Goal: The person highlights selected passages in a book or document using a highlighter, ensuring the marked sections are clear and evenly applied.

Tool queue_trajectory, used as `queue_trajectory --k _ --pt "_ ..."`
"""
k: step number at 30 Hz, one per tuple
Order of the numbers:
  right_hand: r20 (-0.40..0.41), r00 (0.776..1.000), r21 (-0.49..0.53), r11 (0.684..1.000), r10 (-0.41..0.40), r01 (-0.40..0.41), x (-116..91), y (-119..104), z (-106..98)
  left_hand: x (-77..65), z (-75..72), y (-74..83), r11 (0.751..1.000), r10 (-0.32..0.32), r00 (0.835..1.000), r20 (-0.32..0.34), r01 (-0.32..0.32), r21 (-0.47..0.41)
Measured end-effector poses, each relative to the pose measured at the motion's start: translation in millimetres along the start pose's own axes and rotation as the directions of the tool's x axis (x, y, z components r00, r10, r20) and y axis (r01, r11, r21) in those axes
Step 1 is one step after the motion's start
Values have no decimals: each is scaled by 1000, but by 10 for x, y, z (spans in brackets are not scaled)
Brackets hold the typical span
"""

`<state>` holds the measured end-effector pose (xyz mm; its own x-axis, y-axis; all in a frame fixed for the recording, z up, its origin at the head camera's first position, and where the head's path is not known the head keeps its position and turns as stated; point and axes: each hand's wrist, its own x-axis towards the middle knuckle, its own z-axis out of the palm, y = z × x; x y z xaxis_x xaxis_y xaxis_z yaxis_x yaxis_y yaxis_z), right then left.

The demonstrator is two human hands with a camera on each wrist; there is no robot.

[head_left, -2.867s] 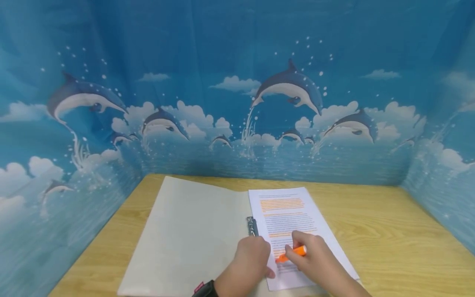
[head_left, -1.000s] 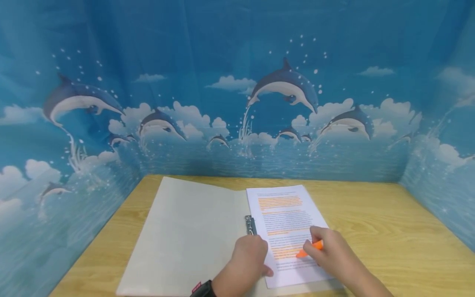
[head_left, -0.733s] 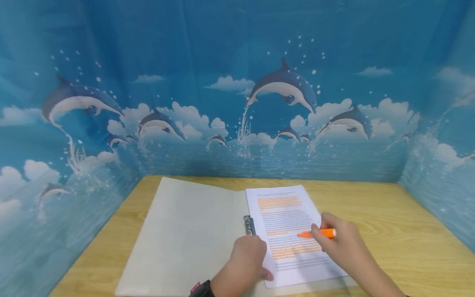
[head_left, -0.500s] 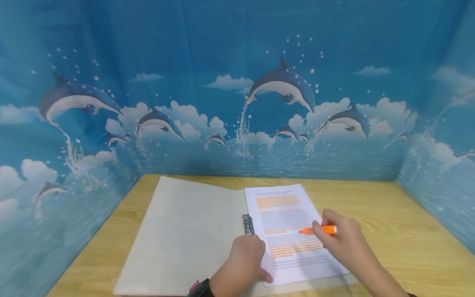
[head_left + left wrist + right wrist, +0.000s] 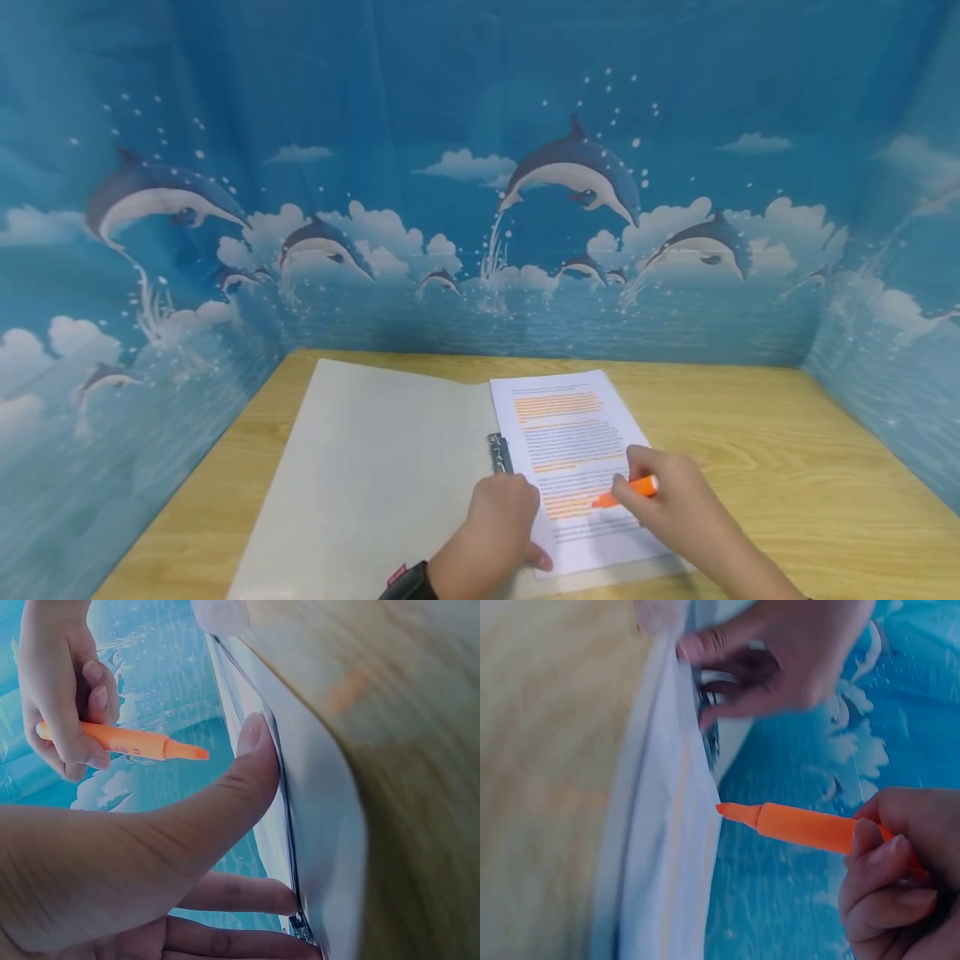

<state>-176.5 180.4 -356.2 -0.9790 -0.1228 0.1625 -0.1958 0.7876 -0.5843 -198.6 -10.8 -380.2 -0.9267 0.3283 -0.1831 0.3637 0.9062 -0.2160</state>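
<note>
An orange highlighter (image 5: 633, 490) is pinched between the thumb and fingers of the right hand (image 5: 675, 496), its tip pointing left at the printed text. Its bare orange tip shows in the right wrist view, right at the paper. Beneath it lie white printed sheets (image 5: 558, 393) with several lines marked orange. The left hand (image 5: 501, 510) presses on the lower left edge of the sheets and the folder; in the left wrist view its thumb (image 5: 251, 754) lies extended on the paper and its fingers rest by the metal clip (image 5: 498, 452). Part of that clip is hidden.
The pale folder (image 5: 367, 467) lies open on the wooden table (image 5: 780, 450), its left cover flat and the sheets over its right side. A dark wristband (image 5: 408, 583) is on the left wrist. Blue dolphin-printed curtains (image 5: 420, 100) stand behind and at both sides.
The right hand with the highlighter swings right and lifts up the page, then comes back down and left onto the lower lines. More orange marking shows there. The left hand stays in place.
</note>
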Motion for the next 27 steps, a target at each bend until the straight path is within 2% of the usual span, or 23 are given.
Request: queue_trajectory --k 3,6,13,19,27 --pt "39 998 29 998 -51 49 -40 -32 80 -3 0 0 1000 5 1000 -9 -5 -7" --pt "33 996 14 996 -86 85 -61 -46 122 -7 -7 -4 1000 10 1000 -13 -10 -11" --pt "-8 996 -67 994 -86 85 -63 -21 114 6 -13 -5 1000 15 1000 -8 -15 8" --pt "-8 994 -64 992 -113 112 -64 -11 126 19 -14 -1 1000 4 1000 14 -4 27" --pt "24 994 -53 993 -104 105 -56 -6 157 17 3 -3 1000 9 1000 -7 -8 17"
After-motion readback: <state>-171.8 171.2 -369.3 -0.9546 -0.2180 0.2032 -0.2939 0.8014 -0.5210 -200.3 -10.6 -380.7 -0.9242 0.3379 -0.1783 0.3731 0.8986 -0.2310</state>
